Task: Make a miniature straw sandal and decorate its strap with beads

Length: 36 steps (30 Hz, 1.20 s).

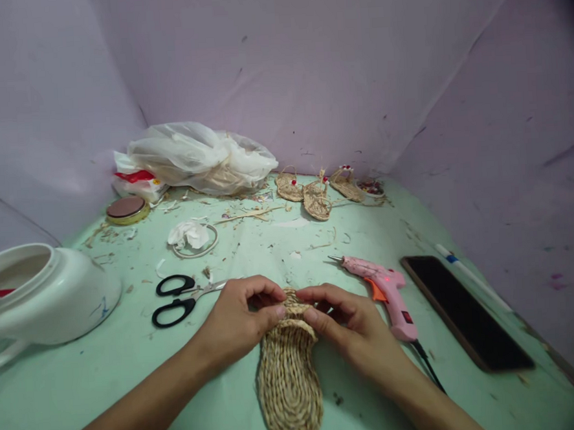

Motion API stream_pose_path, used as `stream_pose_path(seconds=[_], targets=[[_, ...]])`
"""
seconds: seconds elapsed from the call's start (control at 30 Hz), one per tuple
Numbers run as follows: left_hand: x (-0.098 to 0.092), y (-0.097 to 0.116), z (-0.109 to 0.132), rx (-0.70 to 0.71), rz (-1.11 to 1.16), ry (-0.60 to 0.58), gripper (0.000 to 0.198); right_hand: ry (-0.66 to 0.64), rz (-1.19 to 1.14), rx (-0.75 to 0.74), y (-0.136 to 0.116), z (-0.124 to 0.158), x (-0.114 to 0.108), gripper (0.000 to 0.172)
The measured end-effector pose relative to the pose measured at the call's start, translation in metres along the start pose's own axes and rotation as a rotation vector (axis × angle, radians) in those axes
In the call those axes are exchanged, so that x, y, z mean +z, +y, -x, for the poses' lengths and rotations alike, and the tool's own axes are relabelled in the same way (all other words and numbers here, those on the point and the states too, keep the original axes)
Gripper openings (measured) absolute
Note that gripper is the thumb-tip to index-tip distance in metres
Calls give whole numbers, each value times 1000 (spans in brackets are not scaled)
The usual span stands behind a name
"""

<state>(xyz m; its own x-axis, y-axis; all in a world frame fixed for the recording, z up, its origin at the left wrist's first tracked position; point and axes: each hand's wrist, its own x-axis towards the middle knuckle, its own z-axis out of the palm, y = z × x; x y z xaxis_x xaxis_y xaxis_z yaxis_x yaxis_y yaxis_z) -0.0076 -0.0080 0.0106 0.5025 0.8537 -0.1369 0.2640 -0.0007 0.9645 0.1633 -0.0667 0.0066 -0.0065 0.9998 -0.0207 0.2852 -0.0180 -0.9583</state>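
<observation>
- Head view: a woven straw sole (288,377) lies flat on the pale green table (84,396), right in front of the person, with its long axis running from 6 o'clock up to 12 o'clock
- Its 12 o'clock end is lifted and curled, and both hands meet there; the rounded 6 o'clock end lies free on the table
- The left hand (240,322) comes in from 8 o'clock, its thumb and forefinger closed in a pinch on the left edge of that curled end, the other fingers folded under
- The right hand (344,318) comes in from 4 o'clock and pinches the right edge the same way; its fingertips (312,316) sit just beside those of the left, with only a narrow strip of weave between them
- Neither hand is nearer: both touch the sole at the same end
- The sole is a long oval of coarse, dry, tan braid laid in lengthwise rows, ribbed and matt
- A pink glue gun (386,290) lies near the right hand at 2 o'clock, its metal nozzle pointing to 10 o'clock and its black cord trailing to 5 o'clock
- Black-handled scissors (178,299) lie near the left hand at 9 o'clock, blades toward it
- Well apart at 12 o'clock sit small woven sandals (317,190); a glossy white pot (43,295) stands at 9 o'clock and a flat dark phone (465,311) lies at 3 o'clock
</observation>
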Motion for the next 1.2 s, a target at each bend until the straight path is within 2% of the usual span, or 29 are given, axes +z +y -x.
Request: stream_pose_path(seconds=[0.33,0.8,0.97,1.2], targets=[[3,4,0,-23,42,5,21,-47,-272,146,3,-2,-3,25],[6,2,-1,-1,12,31,15,85,-188,141,-3,0,1,21],[4,0,0,18,18,21,16,91,-134,123,-3,1,1,19],[-5,5,8,164,-102,40,8,59,-281,162,-1,-2,0,18]])
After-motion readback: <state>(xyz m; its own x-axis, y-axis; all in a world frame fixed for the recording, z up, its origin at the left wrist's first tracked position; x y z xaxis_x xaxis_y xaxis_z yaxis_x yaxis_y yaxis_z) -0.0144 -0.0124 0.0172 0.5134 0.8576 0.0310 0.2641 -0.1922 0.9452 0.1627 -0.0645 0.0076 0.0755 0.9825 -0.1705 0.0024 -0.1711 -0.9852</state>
